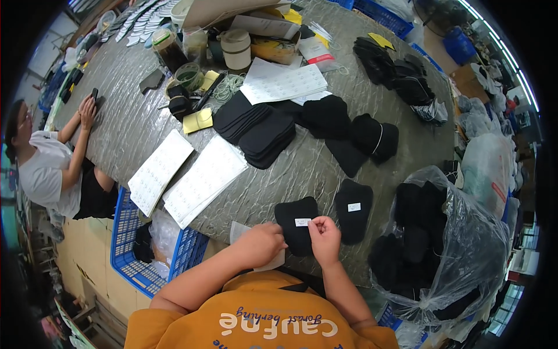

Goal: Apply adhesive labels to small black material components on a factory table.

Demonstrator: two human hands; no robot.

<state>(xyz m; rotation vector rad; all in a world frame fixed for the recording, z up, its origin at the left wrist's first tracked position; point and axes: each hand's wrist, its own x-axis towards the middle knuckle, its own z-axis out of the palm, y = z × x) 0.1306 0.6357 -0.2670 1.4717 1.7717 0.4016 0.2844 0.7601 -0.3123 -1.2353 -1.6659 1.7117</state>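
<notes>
A black fabric pad (pixel 296 241) with a tapered shape lies at the table edge in front of me. My right hand (pixel 325 238) pinches the right end of a small white label (pixel 302 222) on that pad. At the pad's left side is my left hand (pixel 260 244), fingers curled round a white sheet (pixel 272 263) that shows on both sides of it; the fingertips are partly hidden. A second black pad (pixel 354 218), to the right, bears its own white label (pixel 354 207).
Stacked black pads (pixel 267 136), label sheets (pixel 206 177) and tied black bundles (pixel 375 139) lie farther back. Jars (pixel 168 49) and string stand beyond. A clear bag (pixel 465 232) of black pieces is at right, a blue crate (pixel 131 264) below left. Another person (pixel 52 168) holds a phone.
</notes>
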